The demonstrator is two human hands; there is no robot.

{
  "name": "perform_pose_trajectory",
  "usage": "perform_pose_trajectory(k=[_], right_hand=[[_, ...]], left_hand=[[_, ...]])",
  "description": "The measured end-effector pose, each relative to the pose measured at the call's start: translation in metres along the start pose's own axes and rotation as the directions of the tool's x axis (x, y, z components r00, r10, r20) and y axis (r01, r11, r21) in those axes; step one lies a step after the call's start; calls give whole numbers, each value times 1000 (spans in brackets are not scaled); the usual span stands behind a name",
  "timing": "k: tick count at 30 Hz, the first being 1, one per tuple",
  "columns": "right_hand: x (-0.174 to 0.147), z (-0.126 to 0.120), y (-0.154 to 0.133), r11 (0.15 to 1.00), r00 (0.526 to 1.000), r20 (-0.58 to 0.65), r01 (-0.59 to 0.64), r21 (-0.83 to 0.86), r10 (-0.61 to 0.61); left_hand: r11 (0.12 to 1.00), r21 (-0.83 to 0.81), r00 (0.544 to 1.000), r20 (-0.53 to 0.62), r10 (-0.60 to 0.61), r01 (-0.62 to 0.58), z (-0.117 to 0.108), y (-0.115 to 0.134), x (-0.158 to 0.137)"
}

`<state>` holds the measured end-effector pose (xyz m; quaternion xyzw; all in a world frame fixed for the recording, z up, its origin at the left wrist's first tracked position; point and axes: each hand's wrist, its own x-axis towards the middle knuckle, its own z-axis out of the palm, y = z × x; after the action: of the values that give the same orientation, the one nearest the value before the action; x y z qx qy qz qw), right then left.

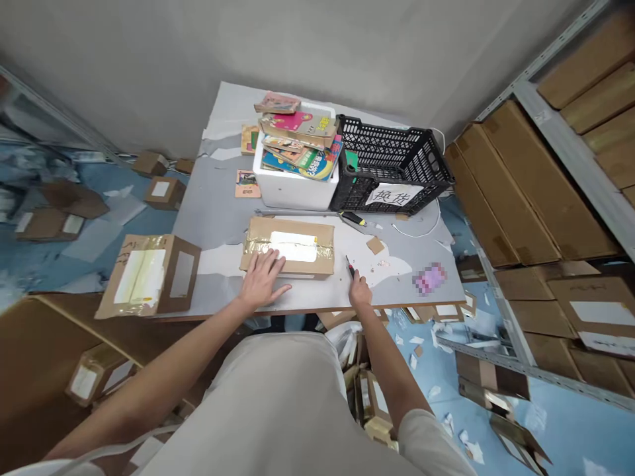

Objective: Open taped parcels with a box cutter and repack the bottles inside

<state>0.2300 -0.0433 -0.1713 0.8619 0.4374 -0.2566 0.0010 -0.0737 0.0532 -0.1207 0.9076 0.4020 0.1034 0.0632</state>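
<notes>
A taped cardboard box (302,268) with a white label lies on the table in front of me. My left hand (262,277) rests on the box's near left corner, fingers spread over the cardboard and thumb out to the right. To the right of the box, my right hand (360,289) is closed around a utility knife (351,268), its blade pointing away from me. The knife is apart from the box. Behind the box lies a second, yellow-and-black utility knife (353,218).
At the table's back stand a white foam box (297,192) piled with books and a black plastic crate (387,173). Another taped carton (149,274) sits at the left edge. A pink blurred item (429,278) lies at right. Shelves of cartons (516,192) flank the right side.
</notes>
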Motion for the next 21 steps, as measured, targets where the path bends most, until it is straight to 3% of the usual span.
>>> perform_pose_trajectory(k=[3,6,9,12,15,17,19,21], right_hand=[[3,24,-1,980,999,46,11,-200,-2],[3,22,5,959,995,35,98,-268,-92],[9,-7,-6,960,967,-135,187,-207,-217],[20,-50,-45,910,841,-348,379,-170,-415],[27,-88,-96,698,669,-212,644,-314,-713],[31,-104,-123,562,594,-45,731,-387,-803],[36,-116,-139,524,587,48,753,-399,-808],[46,-124,-147,567,621,34,735,-373,-783]], left_hand=[[1000,10,1000,-8,4,-4,1,3,-7],[999,-14,999,-23,-35,34,1,4,-3],[997,-50,998,16,-64,65,2,4,3],[995,-65,994,80,-76,81,3,4,5],[995,-59,994,84,-74,79,2,4,4],[997,-46,995,82,-63,67,1,5,2],[998,-32,994,95,-59,62,0,6,2],[997,-24,992,113,-64,67,-1,7,1]])
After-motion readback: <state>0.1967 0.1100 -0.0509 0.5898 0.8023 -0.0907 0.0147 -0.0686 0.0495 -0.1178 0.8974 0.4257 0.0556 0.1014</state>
